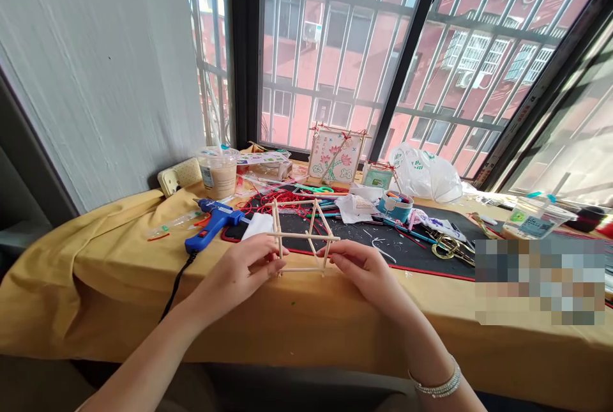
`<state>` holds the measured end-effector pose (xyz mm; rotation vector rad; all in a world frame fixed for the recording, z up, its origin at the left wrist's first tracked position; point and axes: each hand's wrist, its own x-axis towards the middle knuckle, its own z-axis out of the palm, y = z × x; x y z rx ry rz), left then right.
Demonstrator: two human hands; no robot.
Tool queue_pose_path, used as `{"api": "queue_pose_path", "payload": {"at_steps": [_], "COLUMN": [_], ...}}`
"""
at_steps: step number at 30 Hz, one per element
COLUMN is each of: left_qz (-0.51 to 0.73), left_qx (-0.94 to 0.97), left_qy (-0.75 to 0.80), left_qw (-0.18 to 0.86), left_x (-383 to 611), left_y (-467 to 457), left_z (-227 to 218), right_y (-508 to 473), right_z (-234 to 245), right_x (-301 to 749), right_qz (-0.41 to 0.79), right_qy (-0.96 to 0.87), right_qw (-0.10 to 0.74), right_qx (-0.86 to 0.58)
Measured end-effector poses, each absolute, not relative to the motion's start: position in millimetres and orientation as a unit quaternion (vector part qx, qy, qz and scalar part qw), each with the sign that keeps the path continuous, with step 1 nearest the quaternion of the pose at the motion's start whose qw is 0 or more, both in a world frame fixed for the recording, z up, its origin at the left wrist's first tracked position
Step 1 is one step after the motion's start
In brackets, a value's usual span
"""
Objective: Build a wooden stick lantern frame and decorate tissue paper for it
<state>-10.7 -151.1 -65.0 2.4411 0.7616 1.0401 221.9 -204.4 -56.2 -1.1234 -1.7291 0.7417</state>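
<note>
Fingers of the left hand [249, 265] pinch the left front upright of a stick frame [304, 235], while those of the right hand [359, 264] close on its right side, near the lower corner. Built from thin pale wooden sticks as an open box, the frame sits between the hands at the near edge of the counter [138, 252]; whether its base touches the cloth is hard to tell. Its front face looks toward the person, the longer sticks running left to right, with the upper front one jutting past both uprights; other sticks reach back toward the window [335, 48]. Yellow cloth covers the counter, and a black mat [445, 252] with red edging lies beyond the frame, strewn with red cord [275, 200], scissors with gold handles [445, 247] and white scraps. Left of the frame lies a blue glue gun [215, 223], near a lidded drink cup [218, 172]. Farther back, a framed flower picture [335, 156] stands before the barred window, beside a crumpled white plastic bag [426, 172]; pink buildings show outside.
</note>
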Motion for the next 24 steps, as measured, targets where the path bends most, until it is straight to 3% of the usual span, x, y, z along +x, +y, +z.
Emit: {"api": "queue_pose_path", "payload": {"at_steps": [4, 13, 20, 24], "left_qz": [0.429, 0.397, 0.377, 0.445], "left_qx": [0.84, 0.825, 0.838, 0.802], "left_qy": [0.311, 0.325, 0.286, 0.347], "left_qw": [0.12, 0.237, 0.272, 0.198], "left_x": [-3.3, 5.0, 22.5, 12.7], "left_y": [-153.3, -127.5, -96.3, -96.2], "left_z": [-61.4, -45.4, -45.4, -41.9], "right_y": [-209.3, -210.4, -174.4, -169.2], "right_z": [-53.7, -59.5, -51.7, -51.9], "right_x": [219.4, 238.8, 238.4, 231.0], "right_qz": [0.251, 0.182, 0.238, 0.228], "right_qy": [-0.731, -0.559, -0.701, -0.707], "right_qw": [0.475, 0.653, 0.451, 0.442], "right_qx": [-0.42, -0.478, -0.498, -0.503]}}
